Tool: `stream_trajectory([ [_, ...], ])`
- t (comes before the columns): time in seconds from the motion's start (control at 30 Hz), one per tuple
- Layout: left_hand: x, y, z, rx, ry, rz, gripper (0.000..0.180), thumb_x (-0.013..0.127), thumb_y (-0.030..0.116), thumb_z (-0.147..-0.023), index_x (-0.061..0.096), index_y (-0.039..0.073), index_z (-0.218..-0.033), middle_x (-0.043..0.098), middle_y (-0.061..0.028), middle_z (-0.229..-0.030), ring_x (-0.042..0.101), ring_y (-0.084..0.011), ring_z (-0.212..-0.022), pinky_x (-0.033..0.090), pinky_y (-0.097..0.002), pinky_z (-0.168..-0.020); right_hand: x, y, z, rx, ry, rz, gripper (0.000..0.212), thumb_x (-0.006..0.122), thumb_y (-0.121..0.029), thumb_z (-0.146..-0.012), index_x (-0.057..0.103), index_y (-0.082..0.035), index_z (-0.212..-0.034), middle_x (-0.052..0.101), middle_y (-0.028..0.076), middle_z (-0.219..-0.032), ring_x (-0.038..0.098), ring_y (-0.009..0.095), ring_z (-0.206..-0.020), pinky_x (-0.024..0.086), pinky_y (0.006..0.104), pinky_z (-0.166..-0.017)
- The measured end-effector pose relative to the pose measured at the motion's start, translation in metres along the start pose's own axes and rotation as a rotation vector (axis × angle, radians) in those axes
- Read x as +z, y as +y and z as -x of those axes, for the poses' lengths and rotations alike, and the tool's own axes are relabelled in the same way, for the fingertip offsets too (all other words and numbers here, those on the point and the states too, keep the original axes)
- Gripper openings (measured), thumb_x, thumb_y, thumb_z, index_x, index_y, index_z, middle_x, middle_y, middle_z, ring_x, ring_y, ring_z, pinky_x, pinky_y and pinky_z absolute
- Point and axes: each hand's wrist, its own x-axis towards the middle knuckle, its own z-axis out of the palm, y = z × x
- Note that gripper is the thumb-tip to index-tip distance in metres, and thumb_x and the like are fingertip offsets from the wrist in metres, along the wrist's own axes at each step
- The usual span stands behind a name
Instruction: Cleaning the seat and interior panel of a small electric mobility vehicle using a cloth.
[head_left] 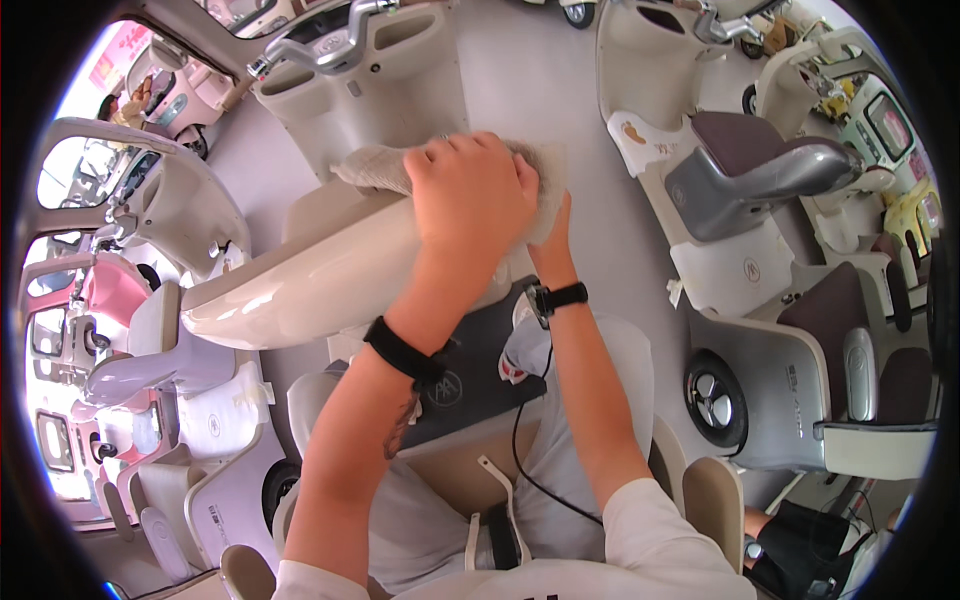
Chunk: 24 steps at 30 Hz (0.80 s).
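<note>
Forearms (335,480) reach up from the lower edge to a glossy cream panel (320,280) left of centre, its right end under a beige cloth (376,168).

My left hand (470,190) grips the cloth with curled fingers, upper centre; my right hand (553,225) is partly hidden beside it, so I can't tell if it's closed. I'd keep the cloth flat under the left palm, pressing evenly along the curve.

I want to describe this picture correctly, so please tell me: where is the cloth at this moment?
In the head view, the cloth is above centre, under the left hand, at the right end of the beige panel.
</note>
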Motion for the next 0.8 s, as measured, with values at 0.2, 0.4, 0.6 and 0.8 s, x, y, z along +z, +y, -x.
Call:
stream_trajectory([
  [0.2, -0.01, 0.005, -0.006, 0.027, 0.14, -0.082, 0.029, 0.061, 0.033, -0.081, 0.061, 0.009, -0.065, 0.059, -0.0057, -0.058, 0.06, -0.0251, -0.055, 0.042, -0.0415, -0.057, -0.007, 0.028, 0.0, 0.226, 0.118, -0.33, 0.026, 0.056, -0.016, -0.1, 0.065, -0.001, -0.119, 0.068, 0.004, -0.107, 0.062, 0.012, -0.094, 0.051, 0.0274, -0.082],
  [0.4, -0.014, 0.001, -0.007, 0.009, 0.097, -0.064, 0.03, 0.061, 0.033, -0.081, 0.06, 0.009, -0.065, 0.058, -0.0064, -0.058, 0.06, -0.0254, -0.054, 0.042, -0.0416, -0.057, 0.006, -0.034, -0.013, 0.044, 0.066, -0.516, 0.024, 0.058, -0.011, -0.099, 0.065, -0.001, -0.119, 0.069, 0.006, -0.11, 0.063, 0.012, -0.098, 0.051, 0.0277, -0.086],
  [0.6, -0.012, 0.008, -0.008, 0.024, 0.144, -0.033, 0.029, 0.061, 0.032, -0.08, 0.06, 0.008, -0.065, 0.056, -0.006, -0.056, 0.058, -0.0254, -0.052, 0.041, -0.0414, -0.056, -0.011, 0.001, -0.012, 0.06, -0.035, -0.423, 0.028, 0.063, -0.013, -0.096, 0.065, -0.001, -0.12, 0.069, 0.007, -0.113, 0.064, 0.012, -0.097, 0.053, 0.0287, -0.084],
  [0.8, -0.012, -0.002, -0.004, 0.013, 0.132, -0.048, 0.027, 0.061, 0.031, -0.08, 0.06, 0.009, -0.065, 0.056, -0.006, -0.057, 0.057, -0.0255, -0.052, 0.041, -0.0415, -0.057, 0.007, -0.026, -0.007, -0.014, 0.067, -0.261, 0.03, 0.062, -0.015, -0.096, 0.063, 0.0, -0.122, 0.068, 0.009, -0.116, 0.065, 0.013, -0.102, 0.053, 0.0295, -0.086],
])
